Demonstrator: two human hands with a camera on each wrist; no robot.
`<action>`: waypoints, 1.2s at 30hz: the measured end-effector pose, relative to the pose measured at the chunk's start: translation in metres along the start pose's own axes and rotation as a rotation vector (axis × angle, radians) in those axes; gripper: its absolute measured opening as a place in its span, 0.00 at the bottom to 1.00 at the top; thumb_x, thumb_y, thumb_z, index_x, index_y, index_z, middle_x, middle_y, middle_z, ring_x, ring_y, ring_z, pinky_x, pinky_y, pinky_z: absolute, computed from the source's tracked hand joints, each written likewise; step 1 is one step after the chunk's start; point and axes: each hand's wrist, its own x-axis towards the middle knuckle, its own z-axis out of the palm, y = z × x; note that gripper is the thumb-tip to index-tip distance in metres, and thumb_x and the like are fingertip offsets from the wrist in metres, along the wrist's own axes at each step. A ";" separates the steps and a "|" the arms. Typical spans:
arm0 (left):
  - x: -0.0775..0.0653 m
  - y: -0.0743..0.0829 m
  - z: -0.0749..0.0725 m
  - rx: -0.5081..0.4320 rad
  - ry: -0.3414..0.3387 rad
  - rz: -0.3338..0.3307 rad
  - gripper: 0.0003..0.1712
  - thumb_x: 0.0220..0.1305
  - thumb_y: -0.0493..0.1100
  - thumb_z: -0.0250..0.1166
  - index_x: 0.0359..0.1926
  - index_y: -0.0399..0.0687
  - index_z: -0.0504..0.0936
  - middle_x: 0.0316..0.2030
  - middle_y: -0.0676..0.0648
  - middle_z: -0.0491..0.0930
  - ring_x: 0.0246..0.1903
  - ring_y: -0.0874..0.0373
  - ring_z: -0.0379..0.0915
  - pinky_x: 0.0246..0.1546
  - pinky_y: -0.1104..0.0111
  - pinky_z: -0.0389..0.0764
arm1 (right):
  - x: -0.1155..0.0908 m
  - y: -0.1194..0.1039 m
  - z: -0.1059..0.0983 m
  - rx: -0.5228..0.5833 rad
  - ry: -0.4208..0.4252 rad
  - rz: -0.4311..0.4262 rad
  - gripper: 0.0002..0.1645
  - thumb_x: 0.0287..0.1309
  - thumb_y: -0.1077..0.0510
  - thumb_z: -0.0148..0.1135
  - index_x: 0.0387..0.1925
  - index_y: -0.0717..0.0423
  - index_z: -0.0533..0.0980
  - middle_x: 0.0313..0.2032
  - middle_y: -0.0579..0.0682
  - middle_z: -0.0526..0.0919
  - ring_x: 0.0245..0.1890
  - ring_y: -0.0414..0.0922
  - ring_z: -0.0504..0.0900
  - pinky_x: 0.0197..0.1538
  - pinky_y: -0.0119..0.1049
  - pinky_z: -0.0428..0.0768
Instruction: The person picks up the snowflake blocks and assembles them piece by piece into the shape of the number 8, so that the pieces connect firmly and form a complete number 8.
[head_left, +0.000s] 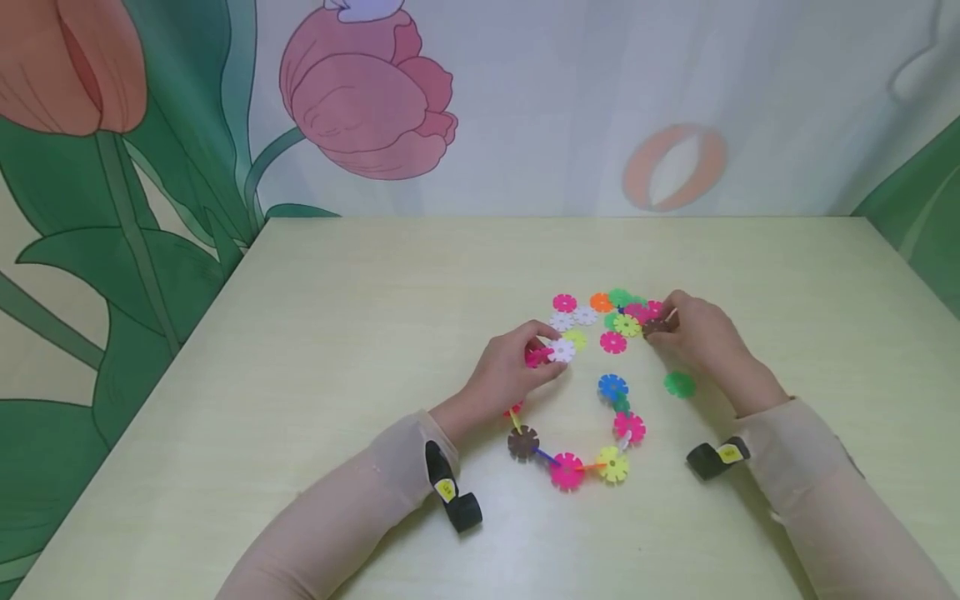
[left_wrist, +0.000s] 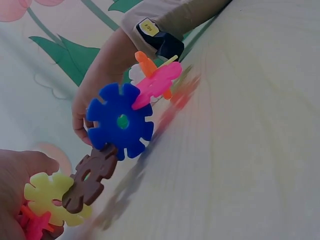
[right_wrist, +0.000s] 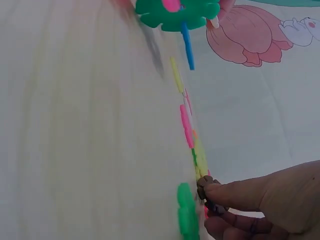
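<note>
My left hand (head_left: pixel 517 358) pinches one end of a chain of notched plastic discs, at a pink disc (head_left: pixel 536 357) and a white disc (head_left: pixel 561 350). From there the chain curves across the table through a brown disc (head_left: pixel 522 443), a pink disc (head_left: pixel 567 472) and a yellow disc (head_left: pixel 613 465) to a blue disc (head_left: pixel 612 387) at the other end. At the far pile, my right hand (head_left: pixel 697 331) pinches another brown disc (right_wrist: pixel 206 186) between thumb and fingers. The left wrist view shows the chain's blue link disc (left_wrist: pixel 120 121) close up.
Several loose discs in white, pink, orange, green and yellow lie behind the chain, among them an orange disc (head_left: pixel 601 302). A lone green disc (head_left: pixel 680 384) lies below my right hand. The pale table (head_left: pixel 360 292) meets a flower-printed curtain (head_left: pixel 525 108) at its far edge.
</note>
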 end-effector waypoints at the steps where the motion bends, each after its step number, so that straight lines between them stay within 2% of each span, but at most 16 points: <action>1: 0.000 0.000 0.000 -0.001 0.002 -0.002 0.23 0.58 0.47 0.70 0.54 0.54 0.76 0.35 0.52 0.79 0.37 0.60 0.73 0.37 0.74 0.76 | 0.000 0.000 0.000 0.011 0.002 -0.002 0.21 0.62 0.58 0.61 0.50 0.66 0.67 0.47 0.67 0.77 0.44 0.59 0.75 0.47 0.48 0.77; 7: 0.001 -0.001 0.000 0.007 0.005 -0.014 0.23 0.58 0.45 0.70 0.54 0.53 0.76 0.35 0.51 0.79 0.36 0.59 0.73 0.38 0.73 0.76 | -0.002 -0.005 -0.002 0.035 0.043 -0.057 0.16 0.63 0.61 0.60 0.49 0.65 0.72 0.47 0.64 0.80 0.45 0.56 0.76 0.51 0.49 0.78; 11: 0.001 -0.002 0.000 0.010 0.002 -0.021 0.23 0.58 0.46 0.70 0.54 0.54 0.76 0.35 0.51 0.79 0.36 0.59 0.72 0.37 0.74 0.76 | -0.006 -0.009 -0.005 0.040 0.063 -0.082 0.14 0.62 0.58 0.62 0.46 0.63 0.75 0.44 0.62 0.82 0.37 0.51 0.78 0.39 0.39 0.80; 14: 0.001 -0.002 0.000 0.014 0.005 -0.022 0.23 0.58 0.46 0.70 0.55 0.54 0.75 0.34 0.51 0.79 0.36 0.59 0.72 0.37 0.74 0.75 | -0.010 -0.013 -0.006 0.087 0.062 -0.101 0.14 0.63 0.57 0.61 0.46 0.62 0.74 0.42 0.62 0.82 0.30 0.47 0.80 0.32 0.33 0.78; 20: 0.001 -0.002 -0.002 -0.001 0.018 -0.025 0.24 0.59 0.46 0.69 0.56 0.53 0.75 0.34 0.51 0.78 0.35 0.59 0.72 0.37 0.73 0.76 | -0.020 -0.031 -0.004 0.195 0.040 -0.187 0.14 0.63 0.59 0.60 0.46 0.62 0.70 0.37 0.62 0.84 0.25 0.44 0.82 0.31 0.36 0.83; 25: 0.002 -0.001 -0.003 -0.015 0.029 -0.023 0.23 0.59 0.46 0.69 0.55 0.54 0.76 0.33 0.51 0.78 0.35 0.59 0.72 0.37 0.73 0.76 | -0.031 -0.049 0.003 0.144 0.028 -0.308 0.12 0.61 0.61 0.62 0.44 0.60 0.72 0.36 0.58 0.87 0.26 0.42 0.82 0.33 0.37 0.83; 31: 0.003 -0.002 -0.004 -0.025 0.037 -0.025 0.23 0.59 0.47 0.69 0.55 0.54 0.76 0.32 0.51 0.77 0.34 0.58 0.71 0.34 0.74 0.75 | -0.040 -0.063 0.014 -0.004 0.132 -0.453 0.08 0.56 0.60 0.67 0.36 0.56 0.76 0.32 0.50 0.87 0.32 0.45 0.85 0.36 0.37 0.80; 36: 0.003 -0.002 -0.004 -0.029 0.043 -0.033 0.23 0.59 0.47 0.69 0.56 0.53 0.76 0.33 0.50 0.77 0.34 0.58 0.71 0.34 0.74 0.76 | -0.042 -0.066 0.021 -0.027 0.151 -0.463 0.08 0.55 0.60 0.68 0.36 0.56 0.76 0.31 0.50 0.88 0.31 0.44 0.85 0.32 0.32 0.77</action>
